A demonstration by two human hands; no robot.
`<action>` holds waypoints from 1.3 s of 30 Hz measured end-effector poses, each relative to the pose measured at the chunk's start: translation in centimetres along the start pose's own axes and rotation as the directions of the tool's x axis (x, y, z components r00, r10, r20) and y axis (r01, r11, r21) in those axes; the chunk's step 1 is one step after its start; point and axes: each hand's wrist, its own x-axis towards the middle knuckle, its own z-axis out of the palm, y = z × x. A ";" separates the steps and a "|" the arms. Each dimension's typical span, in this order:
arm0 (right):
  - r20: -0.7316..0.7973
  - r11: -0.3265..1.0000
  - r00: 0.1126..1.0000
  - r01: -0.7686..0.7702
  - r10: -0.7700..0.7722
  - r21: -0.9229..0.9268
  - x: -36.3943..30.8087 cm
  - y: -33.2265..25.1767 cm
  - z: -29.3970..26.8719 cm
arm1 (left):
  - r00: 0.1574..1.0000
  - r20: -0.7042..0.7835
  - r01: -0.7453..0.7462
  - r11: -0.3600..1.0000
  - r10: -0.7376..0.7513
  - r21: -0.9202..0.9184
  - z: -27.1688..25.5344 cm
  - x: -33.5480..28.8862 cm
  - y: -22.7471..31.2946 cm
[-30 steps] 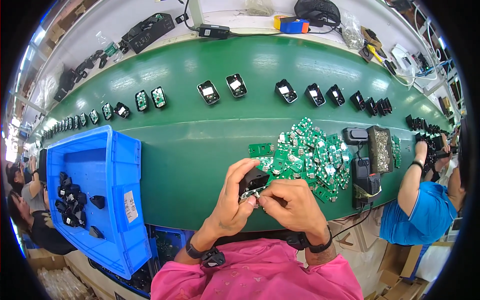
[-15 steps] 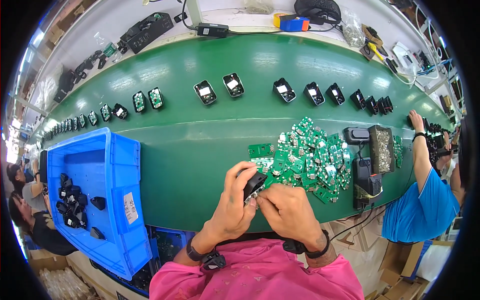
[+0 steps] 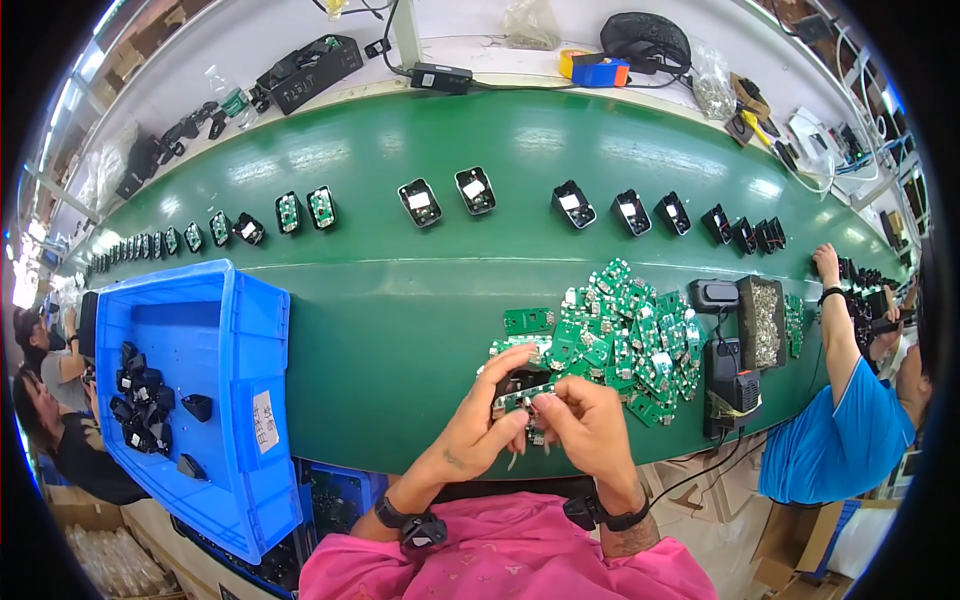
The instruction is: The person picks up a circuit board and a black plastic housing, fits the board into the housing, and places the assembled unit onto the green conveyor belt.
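Note:
Close in front of me, my left hand (image 3: 478,418) is closed around a small black plastic housing (image 3: 525,379). A green circuit board (image 3: 513,401) with metal parts lies at the housing's near side; how far it sits inside cannot be made out. The fingers of my right hand (image 3: 592,425) pinch at the right end of this board. Thin leads or small parts stick out below, between the two hands. Just beyond my hands spreads a loose heap of green circuit boards (image 3: 640,335).
A blue bin (image 3: 255,330) with several black housings (image 3: 145,405) stands at the left. A row of black housings (image 3: 418,203) curves along the green table (image 3: 390,330). Right of the heap are a black charger-like device (image 3: 735,375) and a tray of small parts (image 3: 762,320). A co-worker's arm (image 3: 840,325) reaches in at the right.
The housing has been turned, so the board on its near side now faces me. My right fingers have shifted up onto the board's end. The whole scene sits slightly lower in view.

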 end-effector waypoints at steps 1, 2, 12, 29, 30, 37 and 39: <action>-0.007 0.992 0.999 -0.049 0.050 0.116 -0.2 0.2 -0.2 | 1.000 0.000 0.000 1.000 0.000 0.000 -0.3 0.0 0.2; -0.011 0.981 0.999 -0.046 0.049 0.189 -0.2 0.0 -0.4 | 0.997 0.079 0.009 1.000 -0.010 0.006 -0.6 0.1 0.3; -0.296 0.899 0.853 0.432 -0.431 -0.065 -1.5 0.4 1.5 | 0.995 -0.103 0.011 0.998 -0.005 0.059 0.5 0.7 -0.2; 0.020 0.875 0.937 0.333 -0.349 -0.350 -1.5 -2.1 -0.1 | 0.849 -0.239 -0.325 0.823 0.471 0.466 1.7 2.0 -1.6; -0.022 0.882 0.941 0.307 -0.337 -0.357 -1.5 -1.9 0.2 | 0.851 -0.238 -0.324 0.824 0.469 0.464 1.8 2.0 -1.6; -0.183 0.880 0.905 0.299 -0.384 -0.369 -0.8 -1.4 0.3 | 0.871 -0.260 -0.263 0.844 0.416 0.468 2.0 1.5 -1.4; -0.200 0.864 0.890 0.309 -0.410 -0.397 -0.7 -1.1 0.6 | 0.890 -0.248 -0.256 0.870 0.383 0.422 1.9 1.4 -1.2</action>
